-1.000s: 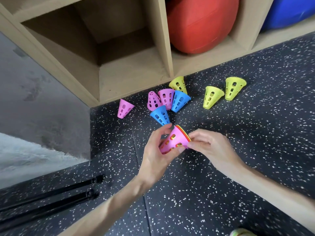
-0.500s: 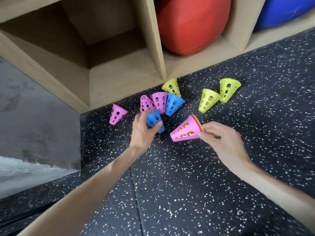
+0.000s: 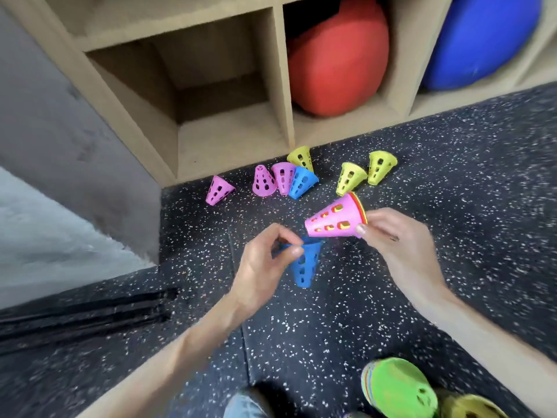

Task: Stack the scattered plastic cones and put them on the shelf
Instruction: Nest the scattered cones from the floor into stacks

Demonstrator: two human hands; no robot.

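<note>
A blue cone (image 3: 305,263), partly hidden, is pinched by the left hand (image 3: 265,263); the pink-topped stack (image 3: 336,219), at 1 o'clock, is pinched by the right hand (image 3: 394,239).

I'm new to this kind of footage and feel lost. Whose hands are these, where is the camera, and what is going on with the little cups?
There is no machine: a person wears a camera on the head, looking down at their own hands. The left hand pinches a blue cone by its wide rim. The right hand holds a pink-topped stack of cones by its wide end. More pink, blue and yellow cones lie loose on the speckled floor before a wooden shelf, which holds a red ball and a blue ball.
</note>
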